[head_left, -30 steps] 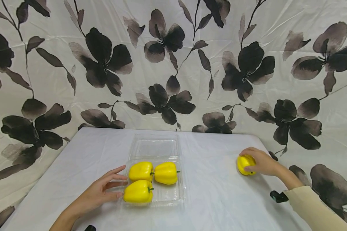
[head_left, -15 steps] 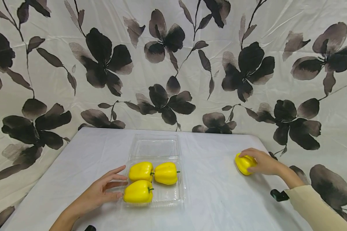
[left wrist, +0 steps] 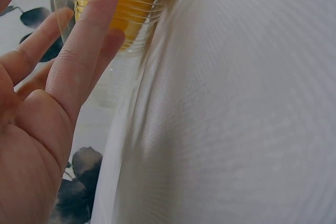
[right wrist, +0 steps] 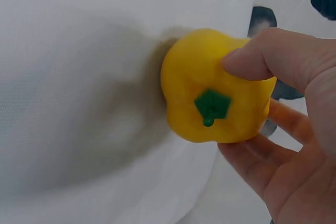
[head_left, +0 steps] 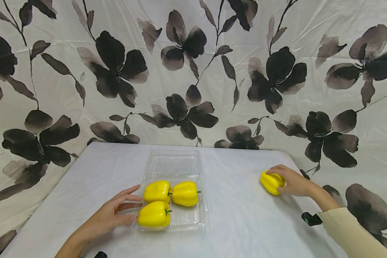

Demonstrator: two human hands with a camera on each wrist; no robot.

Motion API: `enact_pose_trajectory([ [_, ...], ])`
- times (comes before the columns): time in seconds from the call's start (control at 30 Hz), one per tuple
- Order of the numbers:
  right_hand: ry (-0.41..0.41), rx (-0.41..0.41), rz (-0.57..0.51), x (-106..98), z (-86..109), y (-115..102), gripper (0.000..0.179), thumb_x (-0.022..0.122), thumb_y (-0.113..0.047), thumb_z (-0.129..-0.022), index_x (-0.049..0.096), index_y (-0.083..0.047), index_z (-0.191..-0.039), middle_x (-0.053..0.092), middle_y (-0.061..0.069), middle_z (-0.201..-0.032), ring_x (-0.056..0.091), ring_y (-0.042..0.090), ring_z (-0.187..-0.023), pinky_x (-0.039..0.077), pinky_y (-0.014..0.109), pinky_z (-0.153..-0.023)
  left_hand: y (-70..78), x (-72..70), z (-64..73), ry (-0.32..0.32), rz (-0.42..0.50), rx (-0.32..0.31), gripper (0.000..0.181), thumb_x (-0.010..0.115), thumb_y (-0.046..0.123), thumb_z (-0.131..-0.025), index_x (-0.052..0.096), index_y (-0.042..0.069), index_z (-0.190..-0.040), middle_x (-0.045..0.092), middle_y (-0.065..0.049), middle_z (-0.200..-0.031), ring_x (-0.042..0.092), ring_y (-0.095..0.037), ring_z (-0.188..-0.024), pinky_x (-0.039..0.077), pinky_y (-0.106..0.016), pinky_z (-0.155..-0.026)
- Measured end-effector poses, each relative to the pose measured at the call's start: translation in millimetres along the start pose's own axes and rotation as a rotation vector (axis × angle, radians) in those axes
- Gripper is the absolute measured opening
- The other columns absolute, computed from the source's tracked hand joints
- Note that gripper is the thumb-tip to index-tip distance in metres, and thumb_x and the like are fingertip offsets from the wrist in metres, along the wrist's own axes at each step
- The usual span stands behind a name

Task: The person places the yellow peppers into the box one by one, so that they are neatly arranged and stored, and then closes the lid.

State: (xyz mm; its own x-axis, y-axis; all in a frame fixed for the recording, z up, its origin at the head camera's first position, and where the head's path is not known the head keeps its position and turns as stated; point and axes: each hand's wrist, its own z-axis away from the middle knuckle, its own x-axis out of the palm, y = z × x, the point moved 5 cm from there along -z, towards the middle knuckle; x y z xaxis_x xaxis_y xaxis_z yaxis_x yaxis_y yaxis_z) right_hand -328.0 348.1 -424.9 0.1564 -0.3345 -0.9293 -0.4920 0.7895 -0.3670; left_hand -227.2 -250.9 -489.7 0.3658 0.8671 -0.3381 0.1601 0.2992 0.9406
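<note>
Beyond the counter's back edge hangs a flowered cloth (head_left: 225, 86). The counter (head_left: 238, 215) is covered in white, and a rounded thing could probably roll on it if nudged, so slow handling suits it. Left of the counter's middle, well apart from its right edge, lies a clear plastic box (head_left: 187, 218), its lid laid back toward the back edge. Walls this thin would likely slide or bend under a hard push, so light steadying should serve better than squeezing.

On the box's side facing the counter's left edge, the left hand (head_left: 108, 215) has its fingers spread apart, pinching nothing; whether every tip touches the plastic I cannot tell. Near the counter's right edge, the right hand (head_left: 295, 181) has its fingers clamped on a yellow pepper (head_left: 271, 182), thumb on the side nearer the person and the other fingers over the far side. That opposed hold looks sound for a slick, bulging shape; pressure is best shared evenly round its widest part. Whether the pepper touches the cover is unclear.

Inside the box rest three more peppers (head_left: 153, 214): two toward the back, one at the front left. Smallest is the held pepper's green stem (right wrist: 212, 104), facing the wrist and best left free of the thumb.
</note>
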Motion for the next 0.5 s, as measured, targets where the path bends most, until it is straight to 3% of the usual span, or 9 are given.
enact_pose_trajectory([
  [0.33, -0.023, 0.013, 0.001, 1.3, -4.1, -3.9, 0.059, 0.084, -0.003, -0.083, 0.066, -0.009, -0.139, 0.06, 0.019, -0.138, 0.06, 0.038, -0.122, 0.055, 0.059, -0.102, -0.4, -0.4, 0.1, -0.002, 0.005, 0.003, 0.047, 0.081, 0.016, -0.095, 0.063, 0.008, -0.138, 0.019, -0.017, -0.175, 0.054, -0.051, -0.137, 0.056, -0.021, -0.1],
  [0.5, -0.009, 0.001, 0.013, 3.1, -7.0, -4.4, 0.053, 0.086, -0.009, -0.085, 0.068, -0.009, -0.135, 0.062, 0.019, -0.135, 0.061, 0.038, -0.119, 0.054, 0.06, -0.101, -1.0, -1.0, 0.0, 0.0, -0.003, 0.011, 0.046, 0.081, 0.016, -0.096, 0.063, 0.01, -0.138, 0.02, -0.016, -0.175, 0.06, -0.039, -0.135, 0.056, -0.022, -0.101],
])
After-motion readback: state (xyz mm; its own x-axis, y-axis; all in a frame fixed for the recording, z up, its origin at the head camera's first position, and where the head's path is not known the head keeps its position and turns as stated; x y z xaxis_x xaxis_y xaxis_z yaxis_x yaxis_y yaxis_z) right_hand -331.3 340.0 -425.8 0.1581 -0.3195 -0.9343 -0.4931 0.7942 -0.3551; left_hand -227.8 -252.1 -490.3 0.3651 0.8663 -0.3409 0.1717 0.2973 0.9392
